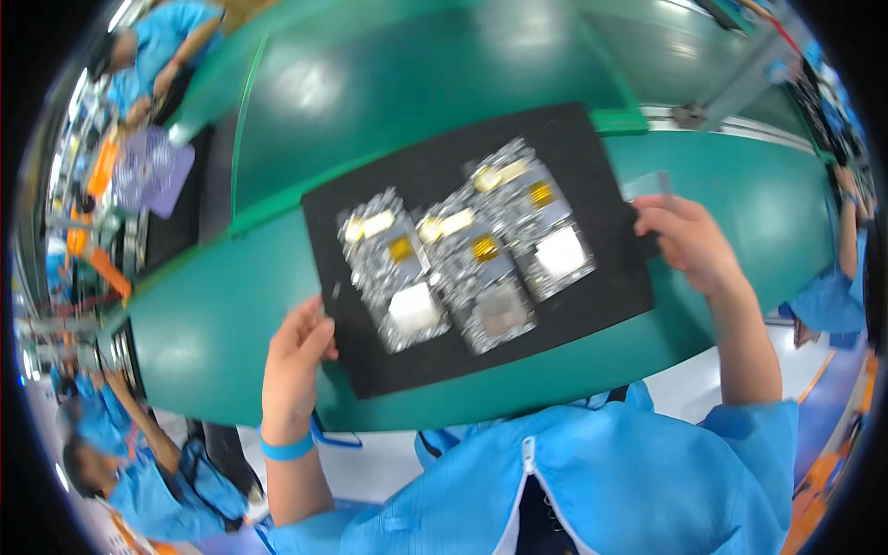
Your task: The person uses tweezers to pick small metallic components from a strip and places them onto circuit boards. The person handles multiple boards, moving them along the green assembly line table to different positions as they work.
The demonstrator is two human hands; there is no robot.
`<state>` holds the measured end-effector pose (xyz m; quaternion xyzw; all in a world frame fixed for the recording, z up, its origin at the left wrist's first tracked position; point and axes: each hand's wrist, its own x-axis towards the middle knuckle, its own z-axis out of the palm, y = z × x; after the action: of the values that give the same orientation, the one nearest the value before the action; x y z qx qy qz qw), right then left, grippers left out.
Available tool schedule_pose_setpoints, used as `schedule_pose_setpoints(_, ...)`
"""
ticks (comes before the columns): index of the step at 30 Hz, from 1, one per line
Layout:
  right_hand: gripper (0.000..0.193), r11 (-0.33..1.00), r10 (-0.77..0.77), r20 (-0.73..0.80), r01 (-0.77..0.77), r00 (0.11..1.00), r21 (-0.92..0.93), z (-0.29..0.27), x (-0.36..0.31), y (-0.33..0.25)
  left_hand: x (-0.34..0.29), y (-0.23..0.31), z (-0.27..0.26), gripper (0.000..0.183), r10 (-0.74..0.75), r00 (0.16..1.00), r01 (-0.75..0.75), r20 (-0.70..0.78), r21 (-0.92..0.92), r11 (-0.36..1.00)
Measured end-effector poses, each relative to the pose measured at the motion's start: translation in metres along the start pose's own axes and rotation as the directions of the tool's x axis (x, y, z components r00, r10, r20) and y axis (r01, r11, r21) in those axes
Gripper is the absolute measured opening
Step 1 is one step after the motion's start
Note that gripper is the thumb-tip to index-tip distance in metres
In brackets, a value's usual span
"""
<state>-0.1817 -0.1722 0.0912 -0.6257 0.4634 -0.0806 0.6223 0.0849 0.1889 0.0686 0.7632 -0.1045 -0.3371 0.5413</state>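
Note:
A black board (592, 291) spans the space between my hands, tilted with its right side farther from me. My left hand (301, 347) is closed at its left edge, thumb and fingers pinching. At the right edge my right hand (689, 240) grips with bent fingers. A small clear plastic piece (650, 185) sticks out beside those fingers; whether they hold it too is unclear. Three flat, shiny silver assemblies lie on the board: a left one (379, 264), a middle one (458, 268) and a right one (523, 217). Each bears gold patches and a pale square.
Below the board is a green worktop (213, 314), with a raised green rim (277, 213) behind it. A purple fan (148, 171) stands at the left. A metal post (740, 79) rises at the far right. People in blue work at both sides.

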Motion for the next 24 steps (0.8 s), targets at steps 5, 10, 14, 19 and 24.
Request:
schedule_pose_setpoints(5, 0.045, 0.993, 0.041, 0.133, -0.027, 0.990, -0.111, 0.016, 0.028, 0.002, -0.007, 0.031, -0.003, 0.006, -0.036, 0.996, 0.041, 0.078, -0.070, 0.997)
schedule_pose_setpoints(10, 0.055, 0.992, 0.002, -0.111, -0.016, 0.994, -0.127, -0.065, -0.007, 0.014, -0.007, 0.082, 0.066, 0.013, 0.002, 0.942, 0.047, 0.336, -0.138, 0.989)
schedule_pose_setpoints(14, 0.048, 0.968, -0.007, -0.346, -0.081, 0.938, -0.239, -0.194, -0.011, 0.047, 0.006, 0.093, 0.189, 0.025, -0.005, 0.787, 0.075, 0.617, -0.088, 0.993)
schedule_pose_setpoints(19, 0.032, 0.842, -0.179, -0.601, -0.195, 0.779, -0.503, -0.366, 0.004, 0.107, 0.034, 0.065, 0.371, 0.070, 0.156, 0.405, 0.172, 0.901, -0.242, 0.955)
schedule_pose_setpoints(24, 0.030, 0.489, -0.596, -0.706, -0.524, 0.383, -0.698, -0.437, 0.048, 0.112, 0.025, 0.065, 0.439, 0.063, 0.392, 0.276, -0.382, 0.877, -0.274, 0.883)
